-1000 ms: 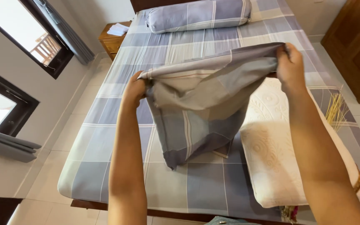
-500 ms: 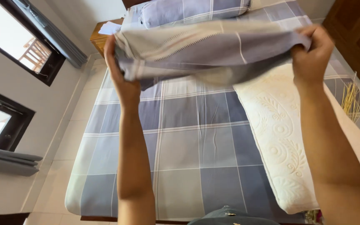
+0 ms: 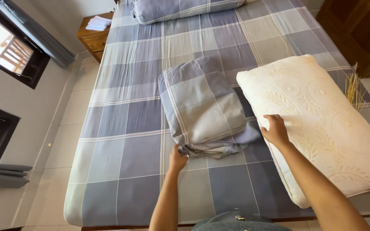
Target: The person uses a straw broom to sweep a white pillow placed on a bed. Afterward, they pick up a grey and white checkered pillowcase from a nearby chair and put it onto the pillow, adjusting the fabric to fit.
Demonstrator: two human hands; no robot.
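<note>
Checked blue-and-grey cloth is what we are handling: a folded pillowcase (image 3: 203, 109) lying flat on the bed (image 3: 120, 141), just left of the bare cream pillow (image 3: 322, 124). Our left hand (image 3: 177, 159) pinches the crumpled near corner of the pillowcase, fingers closed on the fabric. Our right hand (image 3: 275, 130) rests on the near left edge of the pillow, fingers spread and curled lightly over it; we cannot tell whether it truly grips.

We judge the pillowcase light, limp and easily creased, so it will sag and unfold unless taken by a hem or by two corners at once. It is not slippery and nothing about it is fragile. The pillow looks soft, bulky and springy, with a quilted leaf pattern; a hold along its short edge should serve best.

Beyond the pillowcase, at the head of the bed, lies a second pillow (image 3: 185, 7) already covered in the same check.
</note>
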